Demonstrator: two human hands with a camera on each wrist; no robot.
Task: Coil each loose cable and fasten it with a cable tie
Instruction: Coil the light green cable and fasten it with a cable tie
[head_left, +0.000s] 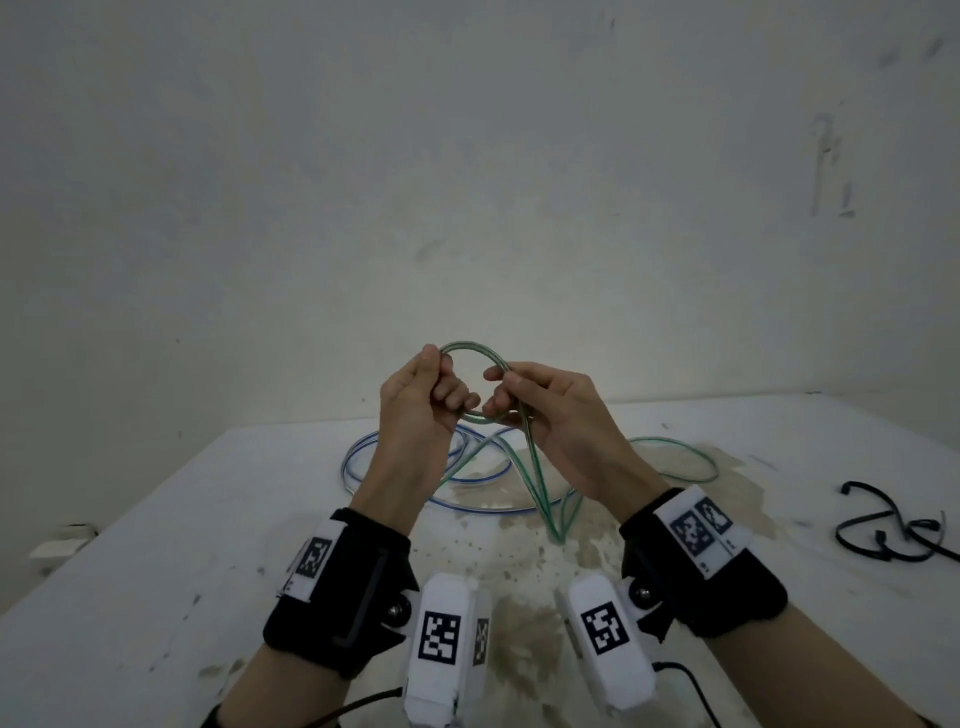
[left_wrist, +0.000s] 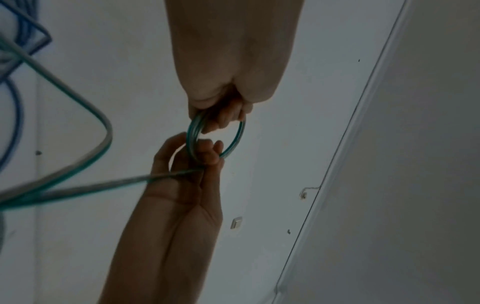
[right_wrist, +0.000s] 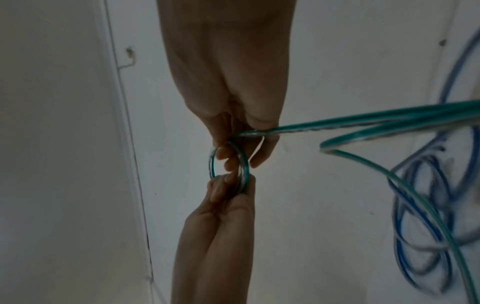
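Above the table both my hands hold a small loop of green cable (head_left: 470, 347). My left hand (head_left: 436, 387) grips the loop's left side with curled fingers, and my right hand (head_left: 506, 397) pinches its right side where the strands cross. The rest of the green cable hangs from my right hand to the table (head_left: 540, 483). In the left wrist view, my left hand (left_wrist: 223, 118) curls through the green loop (left_wrist: 241, 133) and my right hand (left_wrist: 200, 162) holds it from below. The right wrist view has my right hand (right_wrist: 242, 139) and left hand (right_wrist: 228, 193) on the loop (right_wrist: 212, 164).
A blue cable (head_left: 358, 460) lies in loose rings on the white, stained table (head_left: 156, 545) behind my hands, also seen as blue rings (right_wrist: 428, 226). Black cable ties (head_left: 883, 530) lie at the right. A bare wall rises behind the table.
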